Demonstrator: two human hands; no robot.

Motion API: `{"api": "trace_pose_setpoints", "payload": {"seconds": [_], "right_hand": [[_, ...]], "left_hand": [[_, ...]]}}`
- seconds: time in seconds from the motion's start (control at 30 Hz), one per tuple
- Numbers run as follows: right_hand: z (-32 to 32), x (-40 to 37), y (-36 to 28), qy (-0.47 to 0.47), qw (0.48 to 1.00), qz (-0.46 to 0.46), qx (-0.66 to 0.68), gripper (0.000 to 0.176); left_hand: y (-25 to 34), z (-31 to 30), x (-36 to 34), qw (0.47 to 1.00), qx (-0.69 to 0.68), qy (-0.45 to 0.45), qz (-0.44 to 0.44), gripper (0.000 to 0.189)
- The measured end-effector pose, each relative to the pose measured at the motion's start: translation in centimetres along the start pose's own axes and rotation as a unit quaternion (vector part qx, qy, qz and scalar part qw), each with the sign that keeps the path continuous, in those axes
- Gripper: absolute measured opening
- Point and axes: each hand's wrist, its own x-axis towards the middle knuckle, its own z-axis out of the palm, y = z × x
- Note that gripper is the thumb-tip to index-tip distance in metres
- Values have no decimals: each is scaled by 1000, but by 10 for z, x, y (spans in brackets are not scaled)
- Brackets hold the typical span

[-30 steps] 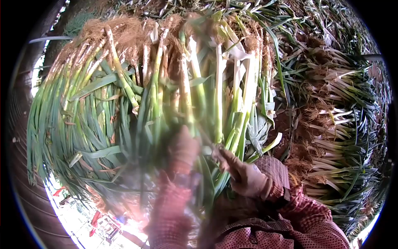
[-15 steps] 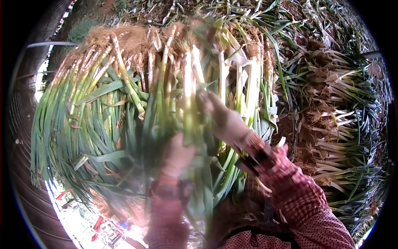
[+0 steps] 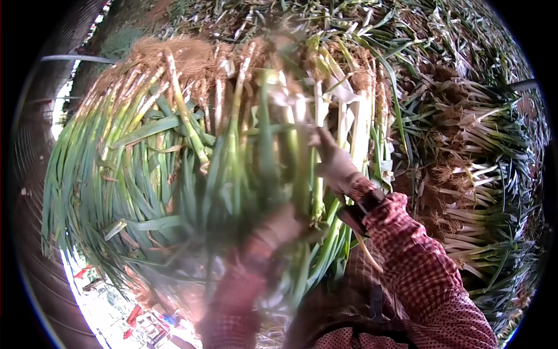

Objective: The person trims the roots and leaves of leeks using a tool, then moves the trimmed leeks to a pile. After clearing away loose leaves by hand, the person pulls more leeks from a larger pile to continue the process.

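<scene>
My left hand (image 3: 280, 225), smeared by motion, is closed low around the green part of a blurred leek (image 3: 295, 119). That leek stands out in front of the pile, its root end pointing away from me. My right hand (image 3: 336, 161) has curled fingers at the pale shaft of the same leek, just above the left hand. A loose green leaf (image 3: 265, 131) hangs blurred to the left of the shaft. Under both hands lies a broad row of leeks (image 3: 139, 157), with roots at the far side and green leaves towards me.
Brown roots (image 3: 174, 52) line the far edge of the row. To the right, several more bundles of leeks (image 3: 476, 192) lie sideways on soil. Cut leaves (image 3: 378, 23) litter the ground beyond. A ribbed, curved sheet (image 3: 35, 192) stands at the left, beside a metal bar (image 3: 78, 58).
Both hands have shifted to the right, the left one also slightly nearer to me. A green leaf now hangs away from the leek's left side. The surrounding row lies as before.
</scene>
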Motion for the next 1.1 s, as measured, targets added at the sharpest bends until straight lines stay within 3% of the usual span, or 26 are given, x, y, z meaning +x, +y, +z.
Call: {"api": "trace_pose_setpoints", "payload": {"seconds": [0.07, 0.1, 0.13, 0.17, 0.2, 0.23, 0.3, 0.33, 0.37, 0.43, 0.5, 0.57, 0.63, 0.7, 0.77, 0.87, 0.97, 1.1], "right_hand": [[-12, -14, 1, 39, 999, 11, 35, 89], [-16, -27, 3, 54, 998, 20, 35, 94], [-13, -43, -4, 57, 996, 44, 49, 93], [-12, -58, -15, 60, 994, 67, 63, 92], [-12, -73, -37, 18, 991, 113, 71, 90], [-6, -81, -33, 2, 998, 44, 54, 91], [1, -95, -46, -18, 997, -70, -16, 92], [2, -94, -54, -13, 995, -96, -18, 93], [6, -89, -57, -70, 995, -66, -16, 91], [16, -73, -62, -176, 984, -9, -8, 89], [28, -63, -65, -194, 981, 1, -31, 83], [31, -58, -68, -211, 977, 25, -16, 81], [30, -80, -68, -234, 971, 50, -13, 80], [30, -97, -56, -247, 969, 11, -11, 78], [32, -91, -58, -225, 974, 36, -8, 79], [35, -72, -64, -219, 975, 36, -29, 79], [28, -94, -72, -244, 969, 35, -11, 77], [58, -65, -34, -149, 987, -58, -17, 76]], "left_hand": [[52, -31, -25, 955, 287, -67, -28, 33], [39, -48, -21, 985, 147, 78, -45, 27], [12, -56, 3, 955, 110, 274, -20, 23], [5, -75, 17, 891, 211, 393, -83, 23], [-26, -86, 41, 826, 237, 510, -38, 28], [-19, -103, 50, 863, 176, 452, -140, 35], [-26, -119, 70, 880, 135, 405, -210, 39], [-26, -123, 74, 883, 126, 390, -231, 41], [-26, -124, 77, 885, 116, 373, -252, 44], [-31, -124, 80, 905, 55, 361, -218, 49], [-25, -117, 66, 917, 10, 347, -196, 47], [-36, -88, 59, 893, 100, 401, -177, 31], [-55, -66, 55, 906, 50, 404, -118, 34], [-56, -48, 34, 915, 22, 402, -43, 36], [-41, -43, 13, 921, 10, 390, -18, 38], [-10, -45, -17, 936, -35, 343, -70, 40], [-16, -40, -26, 934, -56, 336, -110, 41], [-22, -8, -41, 929, -15, 366, -46, 44]]}}
